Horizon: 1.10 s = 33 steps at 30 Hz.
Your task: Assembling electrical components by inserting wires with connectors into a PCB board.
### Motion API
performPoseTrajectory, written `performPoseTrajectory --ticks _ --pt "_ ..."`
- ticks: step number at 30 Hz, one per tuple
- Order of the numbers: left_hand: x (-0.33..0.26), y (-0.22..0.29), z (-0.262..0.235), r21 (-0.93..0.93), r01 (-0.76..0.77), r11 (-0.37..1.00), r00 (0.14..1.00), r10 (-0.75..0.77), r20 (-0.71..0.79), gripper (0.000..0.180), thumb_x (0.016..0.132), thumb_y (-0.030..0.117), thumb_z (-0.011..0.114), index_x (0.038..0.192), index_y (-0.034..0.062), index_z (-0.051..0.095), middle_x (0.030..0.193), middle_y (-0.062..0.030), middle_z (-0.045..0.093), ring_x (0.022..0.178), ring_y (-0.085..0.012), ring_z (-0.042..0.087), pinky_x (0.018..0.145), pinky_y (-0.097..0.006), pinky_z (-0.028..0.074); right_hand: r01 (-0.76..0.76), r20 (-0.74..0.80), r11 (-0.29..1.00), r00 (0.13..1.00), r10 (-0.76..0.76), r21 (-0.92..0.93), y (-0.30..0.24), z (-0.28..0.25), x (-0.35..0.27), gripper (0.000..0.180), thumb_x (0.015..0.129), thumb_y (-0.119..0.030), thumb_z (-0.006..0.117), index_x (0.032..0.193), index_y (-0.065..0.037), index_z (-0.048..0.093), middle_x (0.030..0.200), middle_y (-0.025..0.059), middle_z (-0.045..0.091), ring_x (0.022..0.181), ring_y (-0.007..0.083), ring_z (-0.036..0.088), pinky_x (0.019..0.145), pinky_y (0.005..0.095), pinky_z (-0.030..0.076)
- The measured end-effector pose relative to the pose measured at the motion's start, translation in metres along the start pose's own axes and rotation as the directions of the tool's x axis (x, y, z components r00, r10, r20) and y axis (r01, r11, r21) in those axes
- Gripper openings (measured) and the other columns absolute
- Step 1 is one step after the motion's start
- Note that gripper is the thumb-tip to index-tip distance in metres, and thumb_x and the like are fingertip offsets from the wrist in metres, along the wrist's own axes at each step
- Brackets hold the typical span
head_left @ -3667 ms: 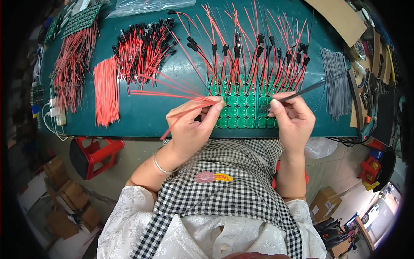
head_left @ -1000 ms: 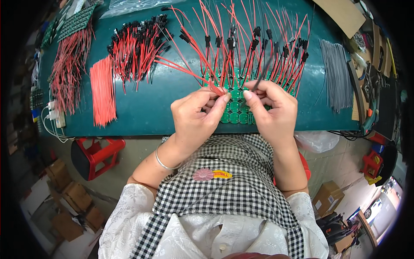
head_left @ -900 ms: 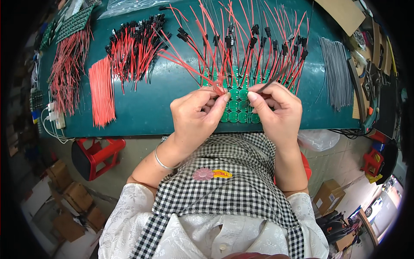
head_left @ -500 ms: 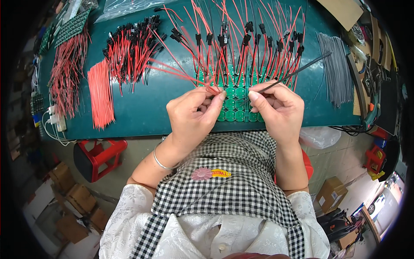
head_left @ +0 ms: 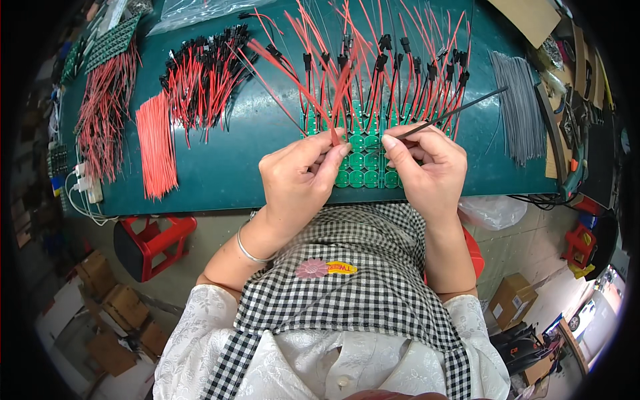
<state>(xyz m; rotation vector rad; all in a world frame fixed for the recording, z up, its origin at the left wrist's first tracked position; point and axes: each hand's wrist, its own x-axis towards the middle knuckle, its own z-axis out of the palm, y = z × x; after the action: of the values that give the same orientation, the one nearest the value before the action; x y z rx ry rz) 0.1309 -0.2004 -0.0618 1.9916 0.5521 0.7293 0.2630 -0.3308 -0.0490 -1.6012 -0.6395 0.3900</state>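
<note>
A panel of small round green circuit boards (head_left: 363, 170) lies at the near edge of the green mat (head_left: 233, 160), with many red and black wires standing up from its far rows. My left hand (head_left: 300, 180) pinches a bundle of red wires (head_left: 293, 67) that fans up and left from its fingertips. My right hand (head_left: 430, 170) holds a thin black wire (head_left: 460, 107) that slants up to the right. Both hands rest over the panel, fingertips almost touching.
Loose red wires (head_left: 157, 143), red-and-black connector leads (head_left: 200, 77) and another red bundle (head_left: 103, 113) lie left on the mat. Grey-black wires (head_left: 520, 110) lie at right. A red stool (head_left: 153, 240) and cardboard boxes (head_left: 510, 300) stand on the floor.
Both hands have come together from the panel's sides to its middle. The red bundle in the left hand swung from lying flat leftward to pointing up and away.
</note>
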Motion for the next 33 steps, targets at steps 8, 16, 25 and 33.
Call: performPoseTrajectory --ticks 8,16,25,33 --pt "-0.001 0.015 -0.006 -0.168 0.134 0.977 0.991 -0.137 -0.008 0.014 0.085 -0.002 0.076 0.099 -0.0049 0.074 0.086 -0.012 0.076 0.066 -0.0117 0.071 0.056 -0.024 0.057 0.103 0.007 0.99 0.995 -0.103 -0.099 0.003 0.002 0.002 0.006 0.082 0.006 0.074 0.081 0.008 0.069 0.084 0.0121 0.072 0.068 0.0135 0.07 0.058 0.0246 0.057" --pt "0.003 0.014 0.002 -0.203 0.119 0.972 0.993 -0.111 0.051 0.01 0.086 -0.003 0.075 0.094 -0.0067 0.072 0.086 -0.0123 0.075 0.072 -0.0138 0.073 0.061 -0.025 0.059 0.148 0.118 0.976 0.984 -0.13 -0.161 0.002 0.003 0.004 0.008 0.083 0.004 0.074 0.09 0.006 0.071 0.083 0.0097 0.071 0.067 0.0115 0.067 0.057 0.0234 0.055" --pt "0.005 0.01 0.009 -0.136 0.053 0.989 0.998 -0.051 0.022 0.008 0.085 -0.003 0.076 0.091 -0.006 0.072 0.086 -0.0126 0.075 0.071 -0.015 0.074 0.061 -0.026 0.061 0.067 0.084 0.987 0.995 -0.055 -0.146 -0.002 -0.002 0.001 0.014 0.082 0.004 0.075 0.096 0.003 0.072 0.078 0.0055 0.066 0.064 0.0084 0.062 0.054 0.0234 0.052" --pt "0.005 0.009 0.011 -0.12 0.045 0.992 0.999 -0.042 0.025 0.008 0.084 -0.004 0.076 0.091 -0.0052 0.073 0.084 -0.0118 0.075 0.07 -0.0143 0.073 0.059 -0.025 0.06 -0.073 0.1 0.996 0.993 0.067 0.055 -0.003 -0.017 -0.006 0.007 0.084 0.006 0.074 0.091 0.006 0.073 0.091 0.0105 0.07 0.074 0.0116 0.067 0.061 0.0227 0.057"
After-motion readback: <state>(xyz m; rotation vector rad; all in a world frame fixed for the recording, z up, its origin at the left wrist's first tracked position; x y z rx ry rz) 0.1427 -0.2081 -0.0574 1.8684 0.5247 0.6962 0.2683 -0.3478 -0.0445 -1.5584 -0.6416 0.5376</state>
